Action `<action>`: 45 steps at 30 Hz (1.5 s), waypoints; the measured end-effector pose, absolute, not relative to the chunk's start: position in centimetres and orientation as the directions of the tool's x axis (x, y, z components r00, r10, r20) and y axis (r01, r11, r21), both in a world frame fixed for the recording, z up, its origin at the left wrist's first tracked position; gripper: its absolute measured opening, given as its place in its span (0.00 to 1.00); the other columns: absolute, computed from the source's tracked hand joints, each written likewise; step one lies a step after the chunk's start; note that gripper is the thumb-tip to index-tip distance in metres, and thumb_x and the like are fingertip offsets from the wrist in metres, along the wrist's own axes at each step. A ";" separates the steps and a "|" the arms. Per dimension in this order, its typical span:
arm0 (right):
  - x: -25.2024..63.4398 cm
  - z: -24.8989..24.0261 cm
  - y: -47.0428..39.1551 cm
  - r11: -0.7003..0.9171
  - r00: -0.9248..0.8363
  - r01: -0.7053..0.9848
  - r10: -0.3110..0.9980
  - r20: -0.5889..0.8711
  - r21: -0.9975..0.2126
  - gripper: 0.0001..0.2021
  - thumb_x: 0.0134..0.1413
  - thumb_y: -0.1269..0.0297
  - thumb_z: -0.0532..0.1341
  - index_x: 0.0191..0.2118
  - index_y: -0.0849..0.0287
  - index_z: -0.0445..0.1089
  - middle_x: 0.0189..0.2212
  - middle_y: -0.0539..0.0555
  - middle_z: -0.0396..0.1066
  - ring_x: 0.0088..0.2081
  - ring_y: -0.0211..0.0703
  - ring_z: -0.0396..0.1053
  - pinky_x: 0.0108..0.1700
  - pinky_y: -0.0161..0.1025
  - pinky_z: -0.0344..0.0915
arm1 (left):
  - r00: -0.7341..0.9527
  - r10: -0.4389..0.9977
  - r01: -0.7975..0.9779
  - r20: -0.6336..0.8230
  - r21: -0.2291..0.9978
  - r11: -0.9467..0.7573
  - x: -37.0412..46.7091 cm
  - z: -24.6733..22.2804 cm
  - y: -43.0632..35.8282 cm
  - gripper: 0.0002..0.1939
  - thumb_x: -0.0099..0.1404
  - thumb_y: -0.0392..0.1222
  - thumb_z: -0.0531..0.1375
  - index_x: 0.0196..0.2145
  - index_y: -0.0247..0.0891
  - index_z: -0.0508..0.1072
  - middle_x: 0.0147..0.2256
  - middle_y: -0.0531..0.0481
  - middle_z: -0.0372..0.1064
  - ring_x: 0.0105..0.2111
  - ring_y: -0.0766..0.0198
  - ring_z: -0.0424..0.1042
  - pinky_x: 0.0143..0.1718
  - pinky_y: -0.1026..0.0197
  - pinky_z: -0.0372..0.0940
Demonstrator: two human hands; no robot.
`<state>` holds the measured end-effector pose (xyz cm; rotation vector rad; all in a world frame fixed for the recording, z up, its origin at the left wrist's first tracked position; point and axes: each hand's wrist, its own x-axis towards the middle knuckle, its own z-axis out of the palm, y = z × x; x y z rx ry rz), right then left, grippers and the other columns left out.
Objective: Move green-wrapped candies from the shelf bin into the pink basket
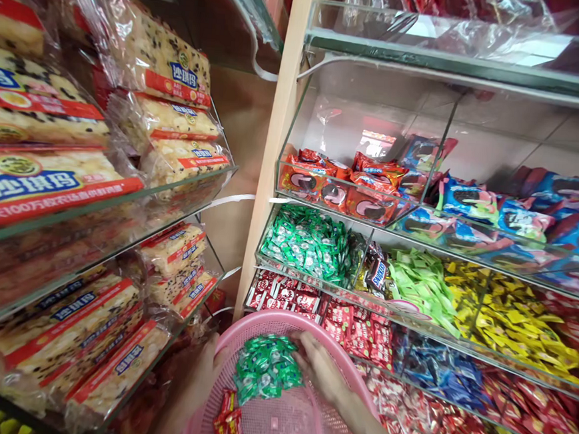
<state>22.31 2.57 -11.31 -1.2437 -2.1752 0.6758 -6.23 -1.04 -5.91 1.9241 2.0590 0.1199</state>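
We seem to be loading green-wrapped candies (pixel 267 369) into the pink basket (pixel 271 317), right hand (pixel 319 361) loosely spread, left hand (pixel 209 358) unclear, withdrawal probably needed next.

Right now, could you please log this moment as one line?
left hand: at left rim of pink basket | right hand: inside basket, beside green packets | also in basket: red-and-yellow packets

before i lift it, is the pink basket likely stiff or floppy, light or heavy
The pink basket probably flexes only slightly, given its thick rim. It looks fairly light for its size, with perforated sides and bare floor around its load. The green-wrapped candies would likely slide if it tipped, being heaped in glossy wrappers.
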 end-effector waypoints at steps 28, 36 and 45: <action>21.7 -11.2 2.3 0.438 -0.359 0.533 0.892 0.275 -0.724 0.16 0.64 0.62 0.51 0.54 0.53 0.67 0.48 0.57 0.73 0.49 0.46 0.71 0.51 0.43 0.69 | -0.045 0.987 0.951 -0.156 0.296 0.090 -6.3 -6.1 -1.0 0.19 0.70 0.45 0.43 0.46 0.37 0.70 0.43 0.41 0.76 0.43 0.57 0.76 0.39 0.60 0.64; 23.1 -10.2 2.4 0.394 -0.229 0.637 0.917 0.325 -0.662 0.12 0.63 0.63 0.50 0.44 0.57 0.69 0.42 0.57 0.74 0.44 0.46 0.72 0.49 0.42 0.67 | -0.044 0.986 0.946 -0.161 0.311 0.093 -6.3 -6.2 -1.0 0.18 0.70 0.45 0.44 0.48 0.37 0.68 0.45 0.41 0.75 0.45 0.58 0.75 0.43 0.60 0.64; 23.0 -11.5 2.3 0.277 -0.212 0.797 0.960 0.182 -0.537 0.12 0.62 0.64 0.47 0.40 0.58 0.67 0.34 0.59 0.75 0.33 0.49 0.72 0.36 0.42 0.66 | -0.036 0.986 0.953 -0.161 0.290 0.083 -6.4 -6.0 -1.0 0.18 0.70 0.45 0.43 0.47 0.38 0.68 0.45 0.42 0.75 0.45 0.58 0.75 0.41 0.61 0.63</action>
